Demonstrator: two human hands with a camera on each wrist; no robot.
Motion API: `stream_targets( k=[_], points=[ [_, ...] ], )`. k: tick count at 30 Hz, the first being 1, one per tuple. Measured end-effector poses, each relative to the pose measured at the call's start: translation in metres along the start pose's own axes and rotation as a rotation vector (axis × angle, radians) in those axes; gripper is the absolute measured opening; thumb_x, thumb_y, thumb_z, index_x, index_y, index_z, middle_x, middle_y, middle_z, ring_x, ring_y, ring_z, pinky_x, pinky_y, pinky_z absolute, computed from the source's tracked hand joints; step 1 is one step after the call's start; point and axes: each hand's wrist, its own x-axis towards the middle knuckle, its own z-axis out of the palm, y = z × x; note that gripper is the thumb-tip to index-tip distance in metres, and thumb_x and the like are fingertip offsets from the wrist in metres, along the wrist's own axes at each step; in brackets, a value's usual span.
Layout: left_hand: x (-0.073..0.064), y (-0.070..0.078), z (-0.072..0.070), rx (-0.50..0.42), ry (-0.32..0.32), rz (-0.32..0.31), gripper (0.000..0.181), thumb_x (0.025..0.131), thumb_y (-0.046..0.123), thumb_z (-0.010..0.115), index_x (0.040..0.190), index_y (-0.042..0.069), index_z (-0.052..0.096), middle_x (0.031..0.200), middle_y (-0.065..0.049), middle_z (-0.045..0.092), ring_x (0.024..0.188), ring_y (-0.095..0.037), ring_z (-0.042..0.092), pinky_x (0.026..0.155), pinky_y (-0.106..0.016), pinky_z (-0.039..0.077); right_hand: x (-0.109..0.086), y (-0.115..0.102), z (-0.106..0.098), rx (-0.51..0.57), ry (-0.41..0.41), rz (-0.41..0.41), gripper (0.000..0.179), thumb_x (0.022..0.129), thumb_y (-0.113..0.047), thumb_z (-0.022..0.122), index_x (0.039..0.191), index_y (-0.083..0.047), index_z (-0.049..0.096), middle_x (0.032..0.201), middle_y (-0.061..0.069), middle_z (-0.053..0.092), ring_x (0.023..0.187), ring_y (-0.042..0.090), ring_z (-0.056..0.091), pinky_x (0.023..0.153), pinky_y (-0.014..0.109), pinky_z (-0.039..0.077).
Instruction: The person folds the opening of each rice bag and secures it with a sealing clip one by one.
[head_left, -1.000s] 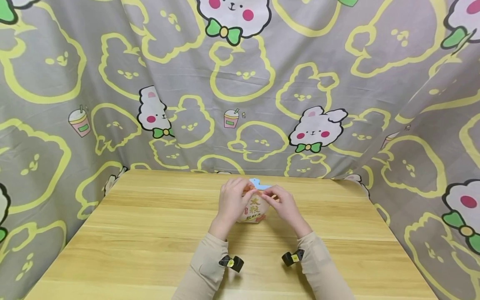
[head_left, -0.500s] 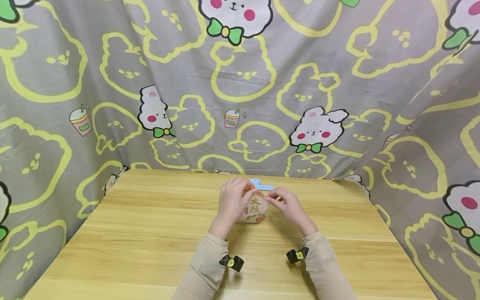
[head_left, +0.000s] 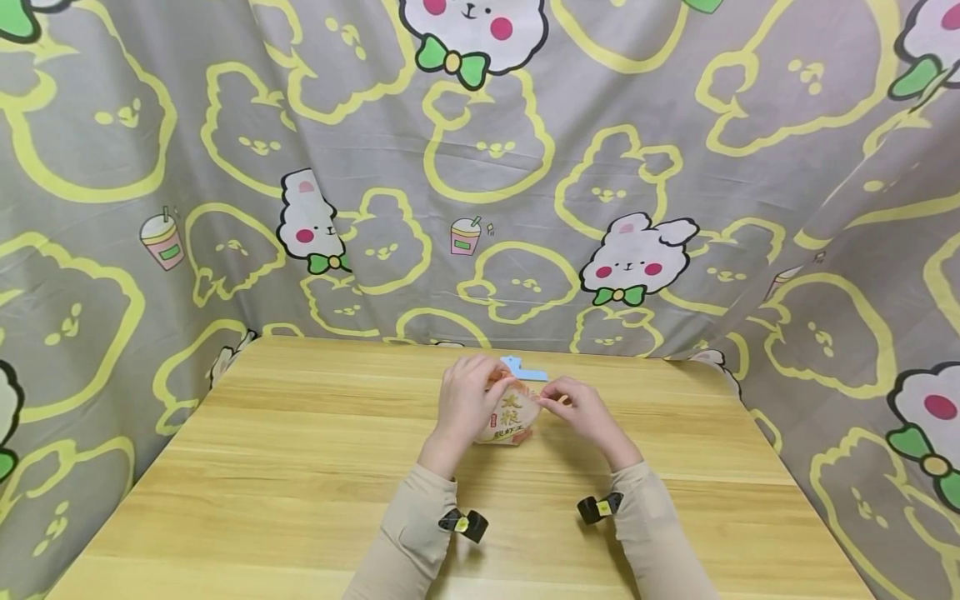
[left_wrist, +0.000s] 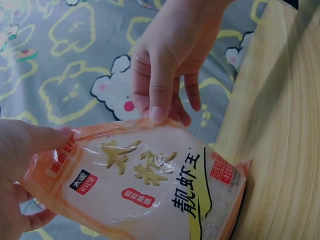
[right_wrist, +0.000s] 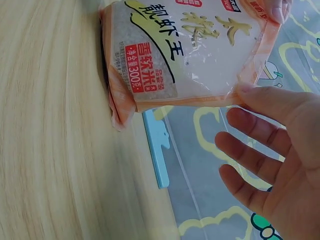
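A small orange-and-white bag of rice [left_wrist: 135,175] with gold lettering stands on the wooden table. My left hand [head_left: 468,400] pinches its top left corner, thumb on the printed face. At the upper right edge, my right hand [head_left: 585,408] pinches the plastic between thumb and forefinger; its other fingers [right_wrist: 250,152] are spread away from the bag. The lower part of the bag, seen in the right wrist view, rests on the tabletop. Behind it lies a light blue bag clip [head_left: 528,371], apart from both hands.
The wooden table [head_left: 300,500] reaches back to a grey curtain [head_left: 360,150] with yellow cartoon outlines, which also hangs along both sides. A small black camera is strapped at each wrist.
My right hand has slid right and slightly down along the bag's upper edge, away from the left hand. The left hand keeps its place, and the clip shows more fully.
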Motion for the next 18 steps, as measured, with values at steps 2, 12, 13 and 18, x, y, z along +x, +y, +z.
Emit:
stream_targets(
  k=[2,12,13,18],
  points=[
    [0.000,0.000,0.000,-0.001,-0.007,-0.005,0.013,0.086,0.030,0.073,0.090,0.019,0.070,0.090,0.005,0.071,0.094,-0.019,0.063,0.082,-0.040,0.048,0.000,0.000,-0.001,-0.007,-0.005,0.004,0.005,0.087,-0.016,0.072,0.089,-0.011,0.071,0.091,0.003,0.070,0.080,0.012,0.062,0.070,0.022,0.051],
    [0.000,-0.001,0.001,-0.007,-0.025,-0.025,0.011,0.088,0.029,0.071,0.092,0.019,0.069,0.095,0.005,0.071,0.098,-0.019,0.062,0.083,-0.040,0.048,-0.001,-0.006,-0.003,-0.009,-0.007,0.013,0.012,0.087,-0.020,0.072,0.096,-0.012,0.073,0.095,0.003,0.071,0.087,0.019,0.066,0.073,0.031,0.055],
    [0.000,-0.002,0.001,-0.005,-0.026,-0.024,0.011,0.088,0.029,0.071,0.092,0.019,0.069,0.094,0.005,0.071,0.097,-0.019,0.062,0.082,-0.040,0.048,0.000,-0.008,-0.003,-0.003,-0.004,0.010,0.013,0.088,-0.021,0.071,0.098,-0.012,0.073,0.096,0.003,0.071,0.088,0.020,0.066,0.074,0.034,0.055],
    [0.000,-0.002,0.002,-0.001,-0.017,-0.010,0.012,0.088,0.030,0.071,0.091,0.019,0.070,0.093,0.005,0.071,0.094,-0.018,0.062,0.079,-0.039,0.048,0.003,-0.022,-0.003,0.040,0.056,-0.014,0.017,0.091,-0.021,0.069,0.104,-0.010,0.071,0.099,0.005,0.071,0.091,0.021,0.066,0.077,0.043,0.057]
  ],
)
